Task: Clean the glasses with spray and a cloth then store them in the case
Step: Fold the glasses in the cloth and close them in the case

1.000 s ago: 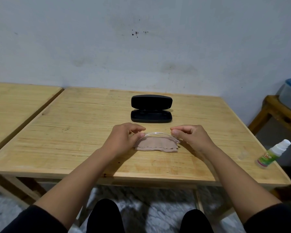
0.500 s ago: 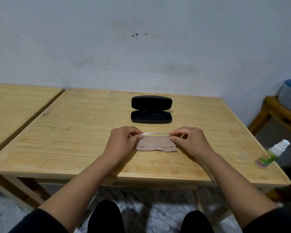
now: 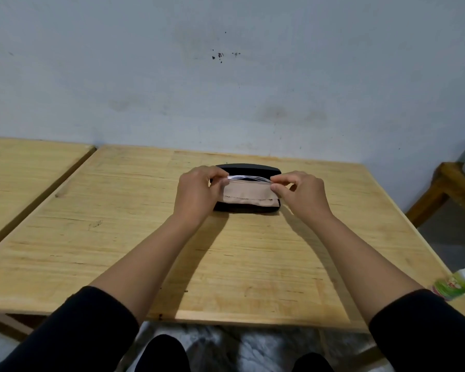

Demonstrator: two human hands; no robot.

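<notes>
Both hands out over the far-middle of the table [image 3: 145, 264], held above the black case [image 3: 249, 209], which sits open toward the far edge. Left hand [image 3: 196, 196] pinches the left end of the clear glasses [image 3: 249, 178]; right hand [image 3: 302, 196] pinches the right end, fingers closed narrow on the frame. Beige cloth [image 3: 246, 194] hangs below the glasses, draped in front of the case interior; cannot tell whether it touches the case.

Near half of the table bare between the forearms; wide open board to the left edge and to the right edge. Spray bottle [image 3: 458, 281] lies at the near right corner, well apart from the hands, partly cut by the frame edge.

Against half a second ago: glasses and cloth then lay mid-table, near side of the case; now lifted and carried forward over it. Case and bottle unmoved
</notes>
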